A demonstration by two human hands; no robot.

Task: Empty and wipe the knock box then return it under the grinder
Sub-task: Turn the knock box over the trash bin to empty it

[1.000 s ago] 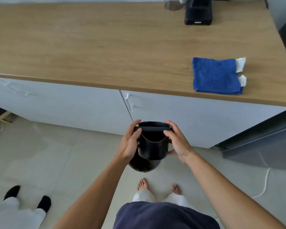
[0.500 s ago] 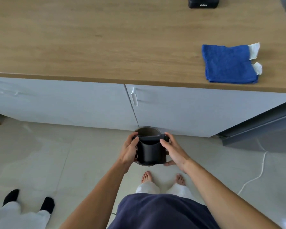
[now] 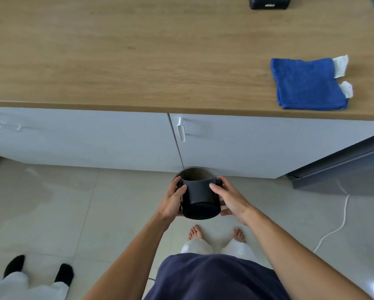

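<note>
Head view: one black knock box [image 3: 200, 199], tilted mouth-away, clamped between two hands, left hand [image 3: 172, 200] and right hand [image 3: 230, 199] gripping its sides; one blue cloth [image 3: 307, 84] lies beyond the right hand on the counter [image 3: 116, 50].

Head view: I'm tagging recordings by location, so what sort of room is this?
Probably a home kitchen: a wooden countertop over white cabinets, a tiled floor, and a blue cloth lying on the counter.

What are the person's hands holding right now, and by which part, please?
Both hands hold the black knock box by its sides: left hand on its left wall, right hand on its right, tipped over a bin.
</note>
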